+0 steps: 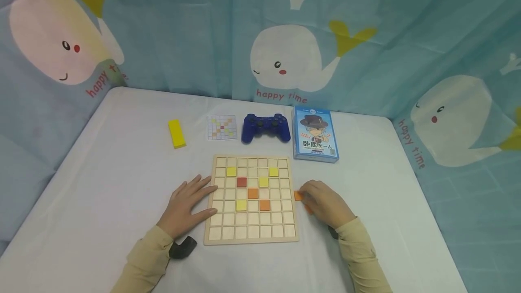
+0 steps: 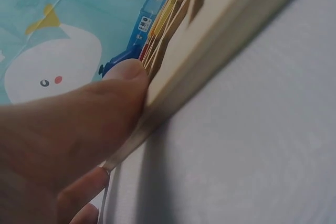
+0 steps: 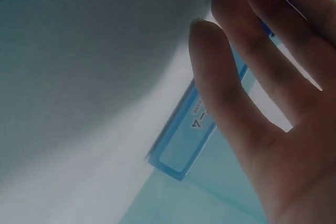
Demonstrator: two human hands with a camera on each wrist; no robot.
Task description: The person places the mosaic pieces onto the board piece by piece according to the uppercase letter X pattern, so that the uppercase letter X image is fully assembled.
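A square wooden grid board [image 1: 209, 234] lies in front of me, with several yellow tiles [image 1: 231, 172], one red tile [image 1: 242, 182] and two orange tiles [image 1: 253, 193] in its cells. Fingers spread, my left hand [image 1: 185, 207] rests at the board's left edge; in the left wrist view its thumb [image 2: 123, 87] touches the rim. To the right of the board, my right hand [image 1: 325, 202] has its fingertips at a loose orange tile [image 1: 298, 196]. More orange shows beneath that hand. Whether it pinches the tile I cannot tell.
Behind the board are a yellow block [image 1: 177, 134], a small printed pattern card [image 1: 221, 127], a blue game controller [image 1: 266, 127] and a blue game box [image 1: 315, 134]. A white cloth covers the table [image 1: 106, 184]; a whale-printed curtain [image 1: 195, 49] hangs behind.
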